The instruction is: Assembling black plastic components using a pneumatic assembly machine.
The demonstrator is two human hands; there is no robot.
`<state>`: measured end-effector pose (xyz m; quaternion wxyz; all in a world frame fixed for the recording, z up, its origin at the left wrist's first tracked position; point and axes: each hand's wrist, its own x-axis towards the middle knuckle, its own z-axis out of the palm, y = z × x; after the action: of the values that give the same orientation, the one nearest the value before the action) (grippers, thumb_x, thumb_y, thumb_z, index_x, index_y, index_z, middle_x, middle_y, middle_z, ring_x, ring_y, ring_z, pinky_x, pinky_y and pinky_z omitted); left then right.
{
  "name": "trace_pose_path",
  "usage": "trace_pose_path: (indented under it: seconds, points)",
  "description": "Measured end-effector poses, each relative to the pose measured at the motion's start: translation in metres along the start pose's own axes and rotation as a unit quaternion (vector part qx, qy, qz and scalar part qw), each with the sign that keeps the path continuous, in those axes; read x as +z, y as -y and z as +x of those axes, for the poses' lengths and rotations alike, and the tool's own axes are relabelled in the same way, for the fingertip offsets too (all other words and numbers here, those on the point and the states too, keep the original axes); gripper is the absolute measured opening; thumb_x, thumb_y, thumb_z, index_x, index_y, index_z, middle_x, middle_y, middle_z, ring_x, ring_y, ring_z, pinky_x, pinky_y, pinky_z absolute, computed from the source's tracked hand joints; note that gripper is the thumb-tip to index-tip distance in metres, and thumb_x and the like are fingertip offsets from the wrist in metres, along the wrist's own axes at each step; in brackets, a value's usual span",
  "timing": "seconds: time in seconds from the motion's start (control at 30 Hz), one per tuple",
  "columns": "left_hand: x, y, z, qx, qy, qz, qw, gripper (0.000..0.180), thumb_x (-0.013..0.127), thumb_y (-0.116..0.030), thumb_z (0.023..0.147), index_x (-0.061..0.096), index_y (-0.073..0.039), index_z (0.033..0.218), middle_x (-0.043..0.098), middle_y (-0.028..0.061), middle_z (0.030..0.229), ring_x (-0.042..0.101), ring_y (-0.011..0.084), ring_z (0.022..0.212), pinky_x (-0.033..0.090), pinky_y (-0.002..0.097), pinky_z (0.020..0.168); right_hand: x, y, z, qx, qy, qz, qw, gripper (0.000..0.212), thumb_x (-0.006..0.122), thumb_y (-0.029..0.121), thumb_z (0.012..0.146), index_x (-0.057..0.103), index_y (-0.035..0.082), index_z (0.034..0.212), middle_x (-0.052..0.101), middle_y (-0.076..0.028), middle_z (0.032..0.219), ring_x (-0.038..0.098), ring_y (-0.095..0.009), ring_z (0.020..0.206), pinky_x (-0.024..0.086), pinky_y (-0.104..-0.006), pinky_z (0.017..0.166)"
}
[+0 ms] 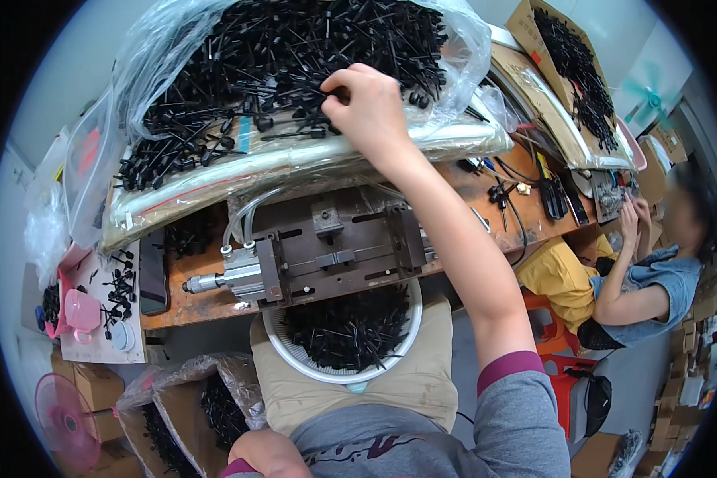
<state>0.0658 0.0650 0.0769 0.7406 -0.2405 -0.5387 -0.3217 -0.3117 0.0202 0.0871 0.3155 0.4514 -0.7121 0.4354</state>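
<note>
My right hand (366, 107) reaches over a large heap of small black parts with thin stems and thicker heads (295, 48). Its fingers are curled, thumb and forefinger close together against the heap. What they pinch, if anything, does not stand out from the black parts behind. Only a bent piece of my left arm shows at the lower edge; the left hand is out of sight. Below the heap, a dark metal fixture (303, 275) with a pneumatic cylinder (243, 280) sits on the bench. A white basket (413, 323) of similar black parts rests on my lap.
Plastic sheeting (139, 88) surrounds the heap. Left are a phone (154, 275), a pink cup (82, 311) and a pink fan (64, 410). Lined cartons (175, 390) of black parts stand below. Right, a co-worker (645, 279) sits near an open carton (526, 24).
</note>
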Motion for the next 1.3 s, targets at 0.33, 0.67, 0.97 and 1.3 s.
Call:
trace_pose_path:
  seconds: [0.33,0.67,0.97,1.3]
  points:
    - [-0.008,0.041,-0.074,-0.201,0.085,0.096,0.971,0.033,0.064,-0.014,0.083,0.047,-0.007,0.111,0.043,0.0094,0.106,0.052,0.0181,0.070,0.039,0.0296,0.059,-0.034,-0.021,0.019,0.148,0.000,0.174,0.974,0.015,0.068,0.011,0.076,0.074,0.006,0.089,0.071,-0.006,0.077,0.067,-0.012,0.070,0.053,-0.0260,0.068]
    - [-0.020,0.041,-0.106,-0.265,0.292,0.093,0.914,0.043,0.065,0.005,0.069,0.051,-0.007,0.108,0.058,0.0128,0.100,0.058,0.0208,0.063,0.049,0.0295,0.055,-0.039,-0.024,0.022,0.166,0.116,0.109,0.973,0.015,0.073,0.010,0.074,0.073,0.007,0.088,0.071,-0.005,0.078,0.068,-0.013,0.074,0.053,-0.0269,0.071]
    - [-0.016,0.044,-0.104,-0.270,0.326,0.113,0.899,0.042,0.062,0.009,0.069,0.049,-0.005,0.106,0.062,0.0124,0.094,0.059,0.0213,0.064,0.049,0.0298,0.058,-0.044,-0.014,0.037,0.194,0.012,0.249,0.949,0.014,0.069,0.005,0.082,0.067,-0.002,0.094,0.069,-0.008,0.082,0.068,-0.012,0.070,0.056,-0.0230,0.060]
    - [-0.014,0.042,-0.106,-0.279,0.334,0.107,0.894,0.041,0.063,0.009,0.067,0.053,-0.005,0.104,0.065,0.0101,0.093,0.061,0.0213,0.065,0.048,0.0292,0.058,-0.042,-0.010,0.045,0.180,0.004,0.246,0.953,0.011,0.067,0.004,0.082,0.067,-0.002,0.091,0.070,-0.011,0.087,0.070,-0.014,0.075,0.056,-0.0246,0.066]
